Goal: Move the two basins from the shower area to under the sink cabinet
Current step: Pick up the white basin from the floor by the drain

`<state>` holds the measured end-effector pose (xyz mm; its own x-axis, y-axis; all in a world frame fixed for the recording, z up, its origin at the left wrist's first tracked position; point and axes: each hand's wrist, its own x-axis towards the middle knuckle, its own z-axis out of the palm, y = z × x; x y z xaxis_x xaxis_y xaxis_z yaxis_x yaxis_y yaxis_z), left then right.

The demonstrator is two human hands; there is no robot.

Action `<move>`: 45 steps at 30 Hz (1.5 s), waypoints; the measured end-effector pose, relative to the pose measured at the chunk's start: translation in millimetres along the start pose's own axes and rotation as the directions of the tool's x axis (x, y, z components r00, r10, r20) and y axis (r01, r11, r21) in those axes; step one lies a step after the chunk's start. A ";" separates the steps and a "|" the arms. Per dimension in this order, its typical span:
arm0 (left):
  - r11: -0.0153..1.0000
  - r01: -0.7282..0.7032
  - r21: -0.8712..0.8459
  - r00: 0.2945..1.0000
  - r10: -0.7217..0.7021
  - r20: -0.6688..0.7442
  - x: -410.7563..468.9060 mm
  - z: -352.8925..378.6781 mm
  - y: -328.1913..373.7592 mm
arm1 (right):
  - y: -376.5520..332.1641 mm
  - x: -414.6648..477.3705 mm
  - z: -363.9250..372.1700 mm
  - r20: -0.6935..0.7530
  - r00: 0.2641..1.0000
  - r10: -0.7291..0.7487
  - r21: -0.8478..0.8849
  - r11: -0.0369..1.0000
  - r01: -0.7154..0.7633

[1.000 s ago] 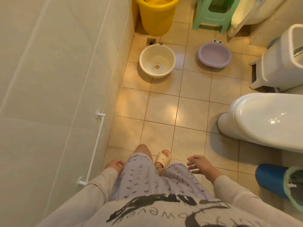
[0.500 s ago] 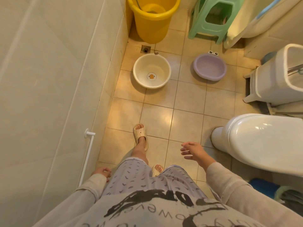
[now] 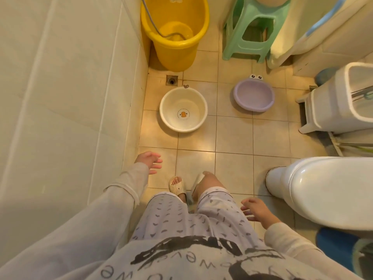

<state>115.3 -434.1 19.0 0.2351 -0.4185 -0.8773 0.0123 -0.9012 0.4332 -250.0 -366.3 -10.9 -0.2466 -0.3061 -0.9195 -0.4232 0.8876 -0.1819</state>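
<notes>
A cream round basin (image 3: 183,109) with a small duck print on its bottom stands on the tiled floor close to the left wall. To its right sits a shallower purple basin (image 3: 254,96) with two cartoon eyes on its far rim. My left hand (image 3: 150,161) is stretched forward near the wall, fingers apart, empty, a short way in front of the cream basin. My right hand (image 3: 256,210) hangs open and empty beside my right thigh, next to the toilet. The sink cabinet is not in view.
A yellow bucket (image 3: 174,33) with a hose in it stands behind the cream basin, past a floor drain (image 3: 171,80). A green plastic stool (image 3: 252,31) is at the back. A white toilet (image 3: 323,188) and a white bin (image 3: 341,102) line the right side.
I have stepped forward, so both basins lie closer. My left hand has swung up and forward from my hip. My right hand has dropped back beside my thigh.
</notes>
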 end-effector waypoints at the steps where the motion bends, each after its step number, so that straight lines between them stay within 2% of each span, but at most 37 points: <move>1: 1.000 -0.002 0.016 1.000 0.002 0.004 3.2 2.6 8.8 | -8.9 2.4 -2.7 0.000 1.000 -0.003 -0.009 1.000 0.003; 7: 0.976 0.140 0.169 0.990 -0.138 -0.028 20.9 7.5 10.4 | -84.0 21.5 -15.6 0.017 0.998 -0.057 -0.054 0.997 0.058; 13: 0.938 0.304 0.169 0.949 -0.282 -0.142 39.0 9.6 6.2 | -196.4 52.9 -45.0 0.088 0.978 -0.187 -0.109 0.975 0.196; 16: 0.941 0.327 0.088 0.929 -0.303 -0.214 47.8 17.6 12.7 | -237.3 70.4 -58.5 0.123 0.967 -0.224 -0.153 0.958 0.241; 21: 0.949 0.314 0.027 0.941 -0.307 -0.141 57.9 37.2 46.0 | -272.1 98.7 -73.7 0.161 0.969 -0.189 -0.345 0.909 0.235; 26: 0.950 0.305 0.074 0.950 -0.297 -0.097 98.4 49.7 85.3 | -299.3 137.0 -76.3 0.139 0.977 -0.158 -0.362 0.911 0.199; 28: 0.954 0.286 0.092 0.958 -0.281 -0.058 126.7 51.2 104.9 | -306.1 156.7 -70.6 0.126 0.982 -0.140 -0.328 0.928 0.175; 32: 0.972 0.234 0.001 0.970 -0.233 -0.066 210.5 45.3 143.8 | -322.9 207.4 -45.0 0.147 0.983 -0.114 -0.344 0.926 0.159; 37: 0.985 0.137 -0.101 0.979 -0.151 -0.140 346.8 44.6 157.4 | -345.9 312.0 3.8 0.099 0.984 -0.145 -0.293 0.941 0.168; 41: 0.989 0.133 0.060 0.979 -0.122 -0.166 449.5 63.6 126.2 | -363.8 413.2 48.9 0.083 0.990 -0.114 -0.228 0.965 0.130; 45: 0.956 0.203 0.211 0.931 -0.121 -0.344 539.1 83.2 88.6 | -377.8 509.9 86.7 -0.007 0.997 -0.071 -0.092 0.993 0.070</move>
<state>162.3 -749.0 -432.8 0.5514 -0.2415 -0.7985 -0.1460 -0.9703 0.1926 -140.2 -827.9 -441.3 -0.2224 -0.3709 -0.9017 -0.5175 0.8287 -0.2132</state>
